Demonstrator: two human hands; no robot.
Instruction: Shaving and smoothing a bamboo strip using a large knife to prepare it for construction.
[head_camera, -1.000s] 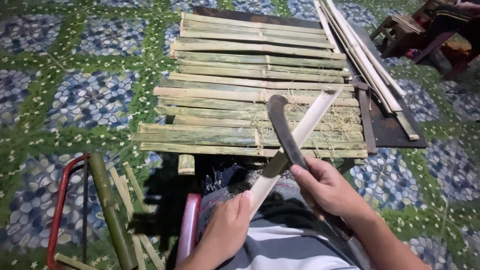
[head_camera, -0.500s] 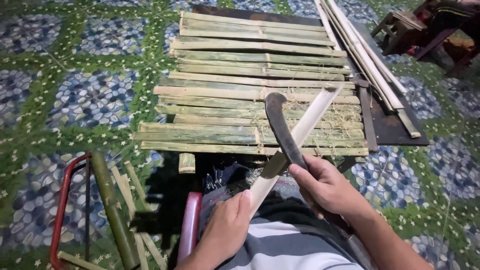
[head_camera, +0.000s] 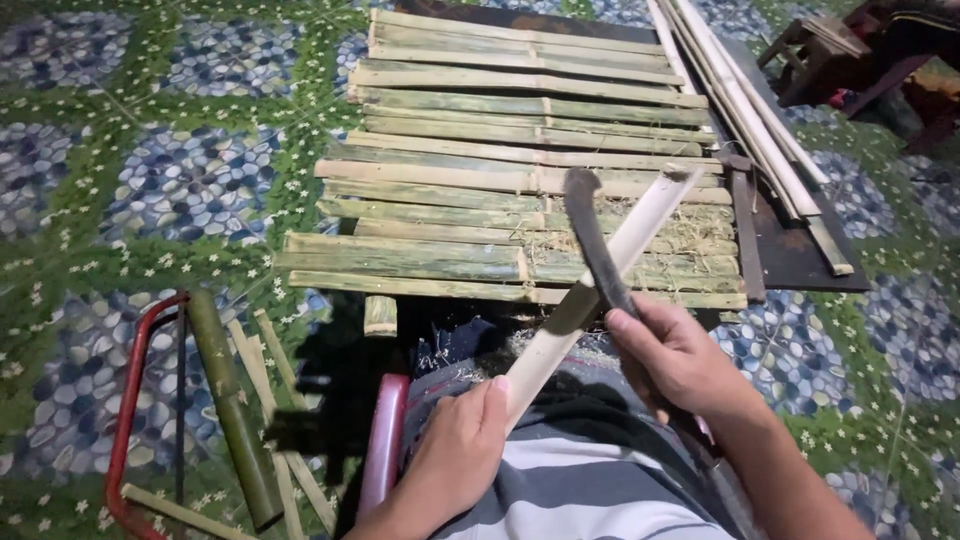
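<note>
Hands both clamped, frame centre: left hand (head_camera: 455, 455) gripped pale bamboo strip (head_camera: 600, 285), right hand (head_camera: 675, 355) held dark machete (head_camera: 592, 235) against it, above stacked bamboo slats (head_camera: 480, 170).

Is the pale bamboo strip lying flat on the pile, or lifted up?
Lifted: the left hand holds the bamboo strip slanted above the pile.

1. Stacked bamboo slats (head_camera: 520, 180) fill the frame's upper centre, blocking passage there.
2. Tiled floor (head_camera: 150, 150) at upper left lies open.
3. Red-framed saw (head_camera: 125, 400) and green bamboo pole (head_camera: 230, 400) crowd the lower left.
</note>
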